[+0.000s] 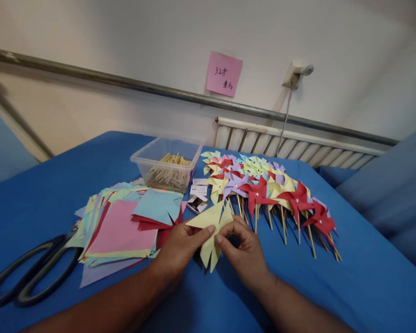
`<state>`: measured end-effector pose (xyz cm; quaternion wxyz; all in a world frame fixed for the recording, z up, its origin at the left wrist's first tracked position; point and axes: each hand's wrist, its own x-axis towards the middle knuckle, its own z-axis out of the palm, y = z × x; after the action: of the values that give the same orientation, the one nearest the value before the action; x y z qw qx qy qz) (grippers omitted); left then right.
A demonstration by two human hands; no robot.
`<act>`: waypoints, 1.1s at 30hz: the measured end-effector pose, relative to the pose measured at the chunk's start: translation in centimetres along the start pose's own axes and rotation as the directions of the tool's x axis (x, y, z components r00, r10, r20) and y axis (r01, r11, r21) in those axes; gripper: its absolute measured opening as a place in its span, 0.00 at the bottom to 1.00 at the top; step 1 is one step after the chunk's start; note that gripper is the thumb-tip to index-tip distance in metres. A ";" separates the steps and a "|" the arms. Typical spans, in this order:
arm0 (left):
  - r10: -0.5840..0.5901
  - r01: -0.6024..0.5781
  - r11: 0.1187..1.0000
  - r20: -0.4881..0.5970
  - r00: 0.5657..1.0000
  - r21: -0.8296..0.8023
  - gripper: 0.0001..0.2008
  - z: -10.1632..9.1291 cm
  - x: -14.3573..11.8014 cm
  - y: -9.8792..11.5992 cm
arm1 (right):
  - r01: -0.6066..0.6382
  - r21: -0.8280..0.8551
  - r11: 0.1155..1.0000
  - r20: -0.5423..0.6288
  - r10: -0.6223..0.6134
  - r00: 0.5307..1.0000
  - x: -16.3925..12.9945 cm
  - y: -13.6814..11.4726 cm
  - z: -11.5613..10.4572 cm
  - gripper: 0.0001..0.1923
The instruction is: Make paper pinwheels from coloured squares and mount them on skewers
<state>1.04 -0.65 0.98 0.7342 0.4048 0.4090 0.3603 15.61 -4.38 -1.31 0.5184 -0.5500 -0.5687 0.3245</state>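
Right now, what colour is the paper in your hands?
Pale yellow; the paper shows best in the head view, pinched between left hand and right hand.

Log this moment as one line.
left hand: pinching cut yellow paper square | right hand: pinching same sheet | beside: finished paper pinwheels on sticks | surface: blue cloth

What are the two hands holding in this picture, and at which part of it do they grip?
Both hands, left and right, hold a yellow cut paper square, pinching its folded flaps near the centre with their fingertips.
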 end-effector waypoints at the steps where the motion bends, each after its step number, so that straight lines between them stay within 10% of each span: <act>1: -0.001 0.001 1.000 0.004 1.000 -0.004 0.18 0.0 -0.1 0.0 | -0.014 0.004 1.000 0.002 0.014 1.000 0.0 0.0 0.0 0.05; 33: -0.055 0.057 0.996 -0.023 0.998 0.071 0.14 0.2 -0.1 0.5 | -0.178 0.259 0.949 0.007 0.182 0.983 -0.1 -0.3 0.2 0.09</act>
<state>1.10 -0.54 1.54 0.7246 0.4154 0.4407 0.3289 15.33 -4.48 -1.11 0.5588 -0.5299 -0.4645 0.4373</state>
